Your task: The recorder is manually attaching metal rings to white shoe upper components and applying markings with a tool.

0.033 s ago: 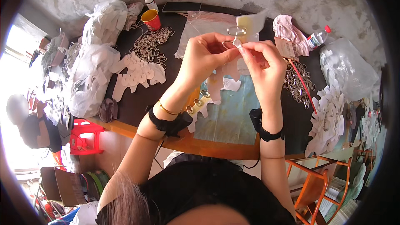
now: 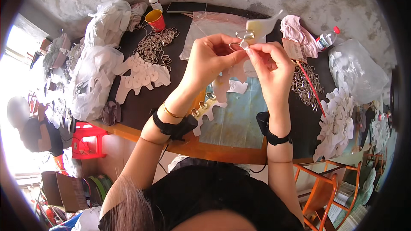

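Note:
My left hand (image 2: 212,57) and my right hand (image 2: 269,62) are raised together above the dark table (image 2: 137,107). Between their fingertips they pinch a white cut-out piece (image 2: 262,25) with a small metal ring (image 2: 234,45) and clasp at its lower end. My left fingers grip the ring side and my right fingers pinch the piece just beside it. Both wrists wear black bands. Below my hands, more white cut-outs with rings (image 2: 206,110) lie on a blue-green mat (image 2: 235,119).
A heap of metal rings (image 2: 156,45), an orange cup (image 2: 155,19), a white bottle (image 2: 154,1) and a phone (image 2: 186,7) lie at the back left. White cut-outs (image 2: 141,77), plastic bags (image 2: 98,68), chains (image 2: 306,85) and a pink cloth (image 2: 297,32) surround the mat. A person (image 2: 25,128) sits far left.

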A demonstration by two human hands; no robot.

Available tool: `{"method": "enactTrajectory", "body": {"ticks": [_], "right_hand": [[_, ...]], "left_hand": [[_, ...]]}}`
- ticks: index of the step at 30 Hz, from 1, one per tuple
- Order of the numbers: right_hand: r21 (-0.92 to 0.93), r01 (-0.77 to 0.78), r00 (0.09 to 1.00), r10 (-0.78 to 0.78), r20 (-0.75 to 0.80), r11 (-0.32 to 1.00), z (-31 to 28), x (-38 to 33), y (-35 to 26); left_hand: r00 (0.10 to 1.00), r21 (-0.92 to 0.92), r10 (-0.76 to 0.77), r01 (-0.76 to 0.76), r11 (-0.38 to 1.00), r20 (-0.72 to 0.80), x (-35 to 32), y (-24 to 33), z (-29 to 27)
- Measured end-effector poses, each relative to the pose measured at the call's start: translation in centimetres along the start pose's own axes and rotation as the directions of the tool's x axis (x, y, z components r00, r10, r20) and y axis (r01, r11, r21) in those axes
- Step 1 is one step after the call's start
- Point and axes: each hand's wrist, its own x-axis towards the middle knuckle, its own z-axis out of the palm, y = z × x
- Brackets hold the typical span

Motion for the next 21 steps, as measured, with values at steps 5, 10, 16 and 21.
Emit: {"method": "enactTrajectory", "body": {"ticks": [5,10,16,21], "right_hand": [[0.134,-0.076,0.996,0.071,0.045,0.988,-0.2,-0.1,0.6],[0.021,-0.023,0.999,0.022,0.024,1.0,-0.3,-0.1,0.4],[0.014,-0.085,0.996,0.085,0.02,0.996,0.2,-0.4,0.3],[-0.019,-0.066,0.997,0.067,0.035,0.998,0.7,-0.5,0.6]], "left_hand": [[0.999,0.037,0.019,-0.021,0.999,0.037,-0.1,0.2,0.2],[0.999,-0.002,-0.021,0.021,1.0,0.04,0.1,-0.6,0.1],[1.0,0.01,0.008,-0.008,1.0,0.024,-0.1,-0.4,0.6],[1.0,0.019,0.022,-0.023,1.0,0.008,0.2,-1.0,0.3]]}}
